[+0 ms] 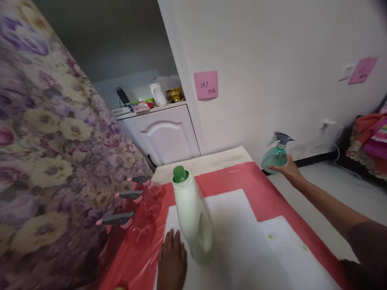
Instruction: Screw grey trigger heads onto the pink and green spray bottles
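A green spray bottle [274, 158] with a grey trigger head is held by my right hand [288, 168] at the right, above the table's far right edge. My left hand [173, 257] lies flat with its fingers stretched out on a white cloth [232, 217], just left of a large jug. That pale green jug [193, 217] stands uncapped, with a green spout in its mouth. Three clear spray bottles with grey and pink heads, the front one [137, 231] nearest me, stand at the table's left side.
A red cover [232, 175] lies over the table. A floral curtain [45, 161] hangs at the left. Behind are a white cabinet [163, 135] with a white jug [158, 95] on top, and a wall with pink notes [206, 85]. Colourful fabric [370, 141] lies at the far right.
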The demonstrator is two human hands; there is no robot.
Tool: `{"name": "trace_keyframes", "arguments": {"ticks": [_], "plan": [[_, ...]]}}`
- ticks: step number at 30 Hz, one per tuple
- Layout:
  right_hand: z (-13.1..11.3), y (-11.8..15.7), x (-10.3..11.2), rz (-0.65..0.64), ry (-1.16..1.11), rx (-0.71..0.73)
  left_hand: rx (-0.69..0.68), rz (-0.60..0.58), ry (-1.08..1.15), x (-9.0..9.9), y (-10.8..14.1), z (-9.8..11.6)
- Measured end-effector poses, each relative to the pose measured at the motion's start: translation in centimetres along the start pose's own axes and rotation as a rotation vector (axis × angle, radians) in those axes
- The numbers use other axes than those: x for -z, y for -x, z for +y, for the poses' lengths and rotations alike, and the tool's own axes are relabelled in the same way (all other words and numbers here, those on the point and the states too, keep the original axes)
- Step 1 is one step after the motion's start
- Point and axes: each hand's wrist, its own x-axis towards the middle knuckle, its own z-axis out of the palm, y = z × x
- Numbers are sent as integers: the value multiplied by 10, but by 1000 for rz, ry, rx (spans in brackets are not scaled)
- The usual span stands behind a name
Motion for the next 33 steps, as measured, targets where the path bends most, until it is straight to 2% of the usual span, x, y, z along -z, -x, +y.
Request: {"name": "trace_keyframes", "arguments": {"ticks": [2, 4, 7, 11, 14, 17, 19, 22, 26, 29, 33], "plan": [[-8, 24, 12, -74, -44, -37, -8, 8, -35, 3, -1, 5], [-17, 57, 18, -219, -161, -73, 10, 17, -38, 5, -2, 9], [-34, 120, 21, -459, -294, -111, 57, 32, 109, 6, -2, 13], [-56, 208, 17, -654, -267, -98, 96, 64, 298, 10, -5, 14], [-65, 264, 10, -679, -276, -92, 128, 85, 403, 19, -8, 10], [-65, 303, 1, -659, -258, -100, 188, 127, 528, 33, 1, 9], [-63, 320, -5, -626, -187, -93, 223, 148, 605, 44, 18, 15], [-62, 335, -10, -595, -113, 9, 226, 123, 702, 58, 56, 37], [-63, 338, -6, -627, -106, 76, 275, -22, 916, 72, 97, 82], [-62, 333, 2, -710, -144, 64, 174, -121, 967, 83, 104, 115], [-59, 328, 8, -736, -175, 112, 19, -51, 943, 96, 94, 149]]}}
